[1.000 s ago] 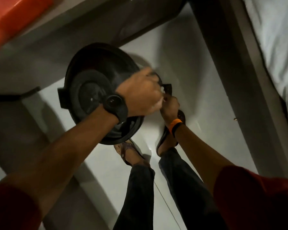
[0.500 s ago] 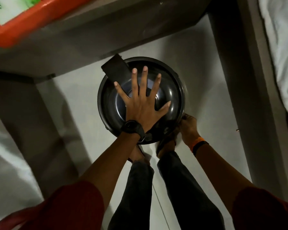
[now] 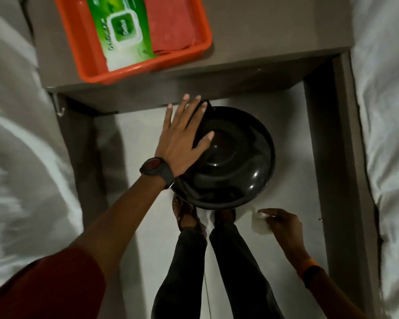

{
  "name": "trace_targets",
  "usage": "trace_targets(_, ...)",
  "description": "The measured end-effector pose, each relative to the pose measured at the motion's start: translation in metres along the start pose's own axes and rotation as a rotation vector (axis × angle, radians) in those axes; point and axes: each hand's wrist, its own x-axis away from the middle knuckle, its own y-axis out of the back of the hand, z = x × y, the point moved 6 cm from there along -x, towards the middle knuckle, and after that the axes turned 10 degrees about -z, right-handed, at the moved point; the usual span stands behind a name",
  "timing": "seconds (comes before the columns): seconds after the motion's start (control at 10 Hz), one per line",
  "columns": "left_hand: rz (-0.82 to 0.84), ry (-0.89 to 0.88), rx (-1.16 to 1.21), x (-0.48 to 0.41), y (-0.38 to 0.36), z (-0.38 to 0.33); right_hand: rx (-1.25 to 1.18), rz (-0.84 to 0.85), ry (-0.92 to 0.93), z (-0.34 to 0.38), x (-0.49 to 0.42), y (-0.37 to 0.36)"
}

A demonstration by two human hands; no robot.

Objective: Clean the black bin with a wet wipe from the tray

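Note:
The round black bin [image 3: 233, 162] stands on the pale floor just ahead of my feet, its glossy domed lid facing up. My left hand [image 3: 182, 139] lies flat on the lid's left side with fingers spread, wrist wearing a black watch. My right hand [image 3: 283, 226] is lower right of the bin and apart from it, pinching a white wet wipe [image 3: 259, 223]. On the grey side table sits the orange tray [image 3: 200, 26], holding a green pack of wet wipes [image 3: 122, 31] and a red cloth [image 3: 171, 24].
White bedding lies on both sides: a bed [image 3: 16, 157] at the left and another [image 3: 387, 111] at the right. The grey side table [image 3: 263, 38] overhangs the floor ahead. My two legs [image 3: 217, 261] and sandalled feet stand close under the bin.
The bin went from being held tilted to standing on the floor. My left hand slid to the lid's left side. My right hand came away to the right with the wipe.

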Motion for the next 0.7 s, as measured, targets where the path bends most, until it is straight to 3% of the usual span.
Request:
trace_targets(0.1,-0.048,0.044,-0.003,-0.014,0.039,0.01,-0.047,0.022,-0.007,0.014,0.014,0.002)
trace_targets(0.3,-0.247,0.205,0.088,-0.068,0.126,0.032,-0.039,0.07,0.271,0.101,0.023,-0.023)
trace_targets(0.4,-0.247,0.185,0.012,-0.09,0.143,0.04,0.123,0.094,0.514,0.147,0.0,-0.068)
trace_targets(0.6,-0.198,0.142,-0.133,-0.095,0.126,0.038,0.384,0.217,0.537,0.181,-0.061,-0.131)
trace_targets(0.7,-0.197,0.147,-0.228,-0.09,0.126,0.032,0.44,0.174,0.606,0.163,-0.047,-0.107)
